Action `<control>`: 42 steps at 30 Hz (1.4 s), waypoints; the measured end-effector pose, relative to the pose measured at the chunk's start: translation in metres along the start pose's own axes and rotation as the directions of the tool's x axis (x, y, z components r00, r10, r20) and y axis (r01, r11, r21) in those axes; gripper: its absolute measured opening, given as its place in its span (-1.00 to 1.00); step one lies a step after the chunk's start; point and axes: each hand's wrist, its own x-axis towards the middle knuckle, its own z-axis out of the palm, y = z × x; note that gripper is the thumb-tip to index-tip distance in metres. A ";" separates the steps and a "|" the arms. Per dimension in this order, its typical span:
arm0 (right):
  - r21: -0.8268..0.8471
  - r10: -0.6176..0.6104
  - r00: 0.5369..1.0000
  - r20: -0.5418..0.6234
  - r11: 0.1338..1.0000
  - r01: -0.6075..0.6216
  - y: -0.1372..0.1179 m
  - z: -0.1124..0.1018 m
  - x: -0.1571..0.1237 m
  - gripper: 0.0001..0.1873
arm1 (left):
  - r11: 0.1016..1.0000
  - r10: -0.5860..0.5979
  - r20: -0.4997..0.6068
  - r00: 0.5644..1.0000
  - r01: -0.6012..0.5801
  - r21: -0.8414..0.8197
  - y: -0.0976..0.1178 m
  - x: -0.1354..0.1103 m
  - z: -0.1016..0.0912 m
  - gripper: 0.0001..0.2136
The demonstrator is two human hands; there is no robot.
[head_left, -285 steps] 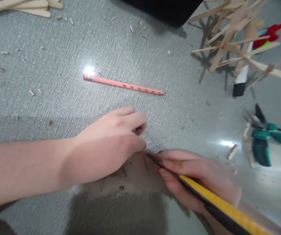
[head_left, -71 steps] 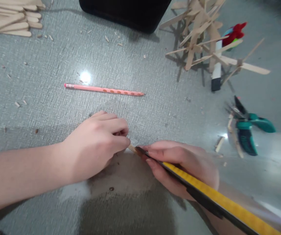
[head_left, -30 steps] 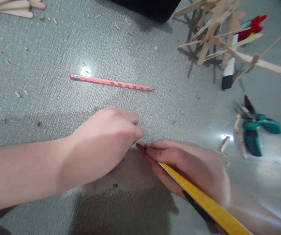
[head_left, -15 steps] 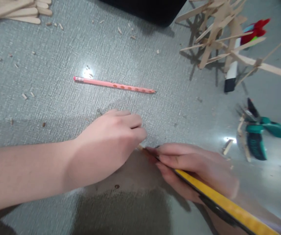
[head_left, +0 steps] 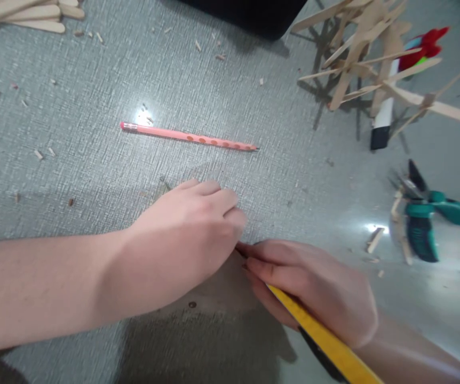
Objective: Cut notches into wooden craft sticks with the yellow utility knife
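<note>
My left hand (head_left: 190,240) is closed, knuckles up, low over the grey table. Its fingertips are tucked underneath, around a thin wooden stick whose end showed a moment ago and is now hidden. My right hand (head_left: 310,288) grips a yellow and black utility knife (head_left: 322,333) with its front end pointing at the left hand's fingers. The two hands nearly touch. Beyond them lies a pink pencil (head_left: 190,137) with an eraser end.
Green-handled pliers (head_left: 420,224) and cut wood bits (head_left: 375,240) lie at right. A craft-stick structure (head_left: 358,69) stands top right beside a white and black marker (head_left: 382,125). Craft sticks (head_left: 33,18) are piled top left. A black object (head_left: 250,16) sits at the back.
My right hand and the knife have shifted left and swung round slightly, closer to my left hand. The wooden end between the hands is no longer visible. My left hand has edged right.
</note>
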 end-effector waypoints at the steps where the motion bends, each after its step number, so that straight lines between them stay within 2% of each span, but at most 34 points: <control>1: 0.027 0.028 1.000 0.013 0.999 -0.028 -0.001 0.001 0.000 -0.76 | 1.000 0.000 0.016 1.000 0.000 -0.008 0.000 0.000 -0.001 -0.83; 6: 0.155 0.162 0.986 0.024 0.974 -0.164 -0.004 0.008 -0.003 -0.74 | 0.998 0.040 -0.007 0.999 -0.040 -0.052 -0.004 0.002 0.001 -0.80; 9: 0.190 0.207 0.978 0.038 0.959 -0.211 -0.004 0.011 -0.006 -0.75 | 0.995 0.100 -0.047 0.994 -0.100 -0.005 -0.008 0.003 0.005 -0.80; 17: 0.159 0.189 0.981 -0.049 0.971 -0.179 -0.009 0.017 -0.009 -0.77 | 0.965 0.228 -0.065 0.971 -0.217 0.144 -0.011 0.004 0.008 -0.78; 21: 0.164 0.212 0.976 -0.044 0.965 -0.203 -0.009 0.014 -0.006 -0.78 | 0.980 0.194 -0.076 0.978 -0.189 0.066 -0.011 0.003 0.006 -0.80; 24: 0.126 0.082 0.996 -0.034 0.989 -0.078 -0.006 0.006 -0.002 -0.75 | 0.988 0.145 -0.092 0.985 -0.148 -0.033 -0.013 -0.001 0.005 -0.85; 26: 0.105 -0.020 1.000 -0.019 0.994 0.022 -0.003 0.000 -0.001 -0.71 | 0.983 0.167 -0.126 0.978 -0.175 -0.050 -0.015 -0.004 0.004 -0.83; 31: 0.123 0.038 0.990 -0.134 0.992 -0.021 0.004 -0.002 -0.002 -0.76 | 0.974 0.219 -0.178 0.959 -0.226 -0.019 -0.020 -0.010 0.003 -0.70; 35: 0.181 0.099 0.983 -0.154 0.981 -0.071 0.006 -0.001 -0.001 -0.75 | 0.968 0.239 -0.177 0.955 -0.248 -0.035 -0.023 -0.015 0.001 -0.73; 42: 0.159 0.118 0.978 -0.171 0.983 -0.090 0.004 0.003 -0.002 -0.80 | 0.953 0.278 -0.134 0.951 -0.291 -0.088 -0.028 -0.017 -0.005 -0.74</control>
